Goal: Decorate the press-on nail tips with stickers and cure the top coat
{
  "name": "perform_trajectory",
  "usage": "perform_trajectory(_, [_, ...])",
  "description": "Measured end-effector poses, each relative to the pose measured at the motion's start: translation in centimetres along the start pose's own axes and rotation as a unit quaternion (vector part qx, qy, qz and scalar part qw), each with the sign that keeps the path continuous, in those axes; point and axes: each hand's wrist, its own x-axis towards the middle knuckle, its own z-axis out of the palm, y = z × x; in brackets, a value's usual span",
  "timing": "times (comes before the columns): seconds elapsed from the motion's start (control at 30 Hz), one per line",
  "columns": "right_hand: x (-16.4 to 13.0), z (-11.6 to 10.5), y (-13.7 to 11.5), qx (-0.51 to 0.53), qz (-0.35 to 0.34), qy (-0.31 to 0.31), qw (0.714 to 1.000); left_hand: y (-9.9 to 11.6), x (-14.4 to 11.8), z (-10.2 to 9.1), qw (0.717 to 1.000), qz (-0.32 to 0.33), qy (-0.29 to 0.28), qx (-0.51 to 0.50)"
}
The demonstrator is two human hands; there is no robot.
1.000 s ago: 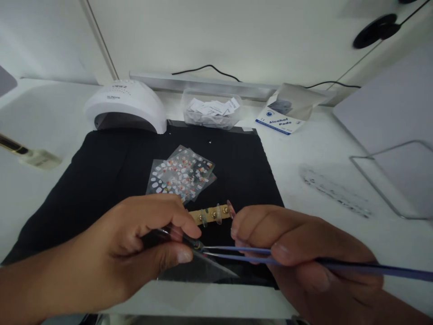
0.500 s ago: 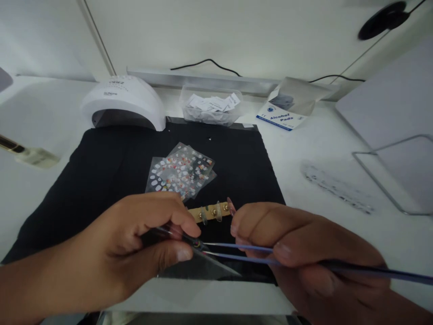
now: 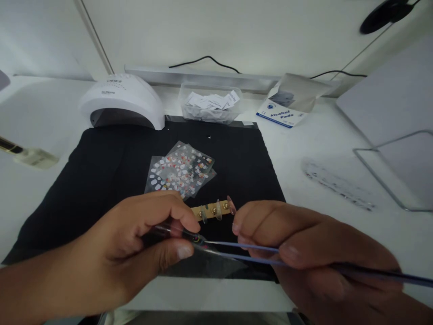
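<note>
Broadly: one white tabletop (image 3: 338, 149), one black mat (image 3: 101, 171) over its middle, reaching the near edge. At the mat's far-left corner, one white domed nail lamp (image 3: 122, 100); along the far edge, one clear tub of paper slips (image 3: 210, 104); off the far-right corner, one box of alcohol pads (image 3: 286, 108). Near the right edge of the tabletop, one wire stand (image 3: 392, 171). At the left edge, one brush-like handle (image 3: 27, 155), only partly in view.

Closer in, mid-mat: a small fan of sticker sheets (image 3: 181, 169), three or so overlapping, exact count unclear. Just nearer, one brass nail holder (image 3: 211, 210) with about three clear tips, long axis left to right, partly hidden behind both hands.

Left hand (image 3: 135, 253) closed, thumb and forefinger pinching one clear sticker sheet (image 3: 209, 266) above the mat's near edge. Right hand (image 3: 311, 257) closed around one pair of blue tweezers (image 3: 243, 252), long axis nearly level, running right to left, tips meeting the sheet just beside the left thumb. Sticker lying left of the right hand, straight along the tweezers; left hand nearer, already touching.
</note>
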Motion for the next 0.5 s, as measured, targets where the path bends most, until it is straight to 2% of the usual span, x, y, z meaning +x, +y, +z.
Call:
perform_trajectory(0.17, [-0.12, 0.05, -0.31, -0.005, 0.004, -0.011, 1.000, -0.02, -0.12, 0.22, 0.998, -0.033, -0.021, -0.043])
perform_trajectory(0.33, [-0.09, 0.50, -0.89, -0.045, -0.024, 0.039, 0.998, -0.19, -0.35, 0.37, 0.996, -0.043, -0.031, -0.075])
perform_trajectory(0.43, [-0.24, 0.26, -0.68, -0.067, -0.046, -0.011, 0.997, -0.44, -0.56, 0.44, 0.997, -0.028, -0.015, -0.065])
perform_trajectory(0.5, [-0.46, 0.04, -0.46, -0.069, -0.049, -0.028, 0.996, -0.53, -0.53, 0.39, 0.999, 0.004, -0.009, -0.042])
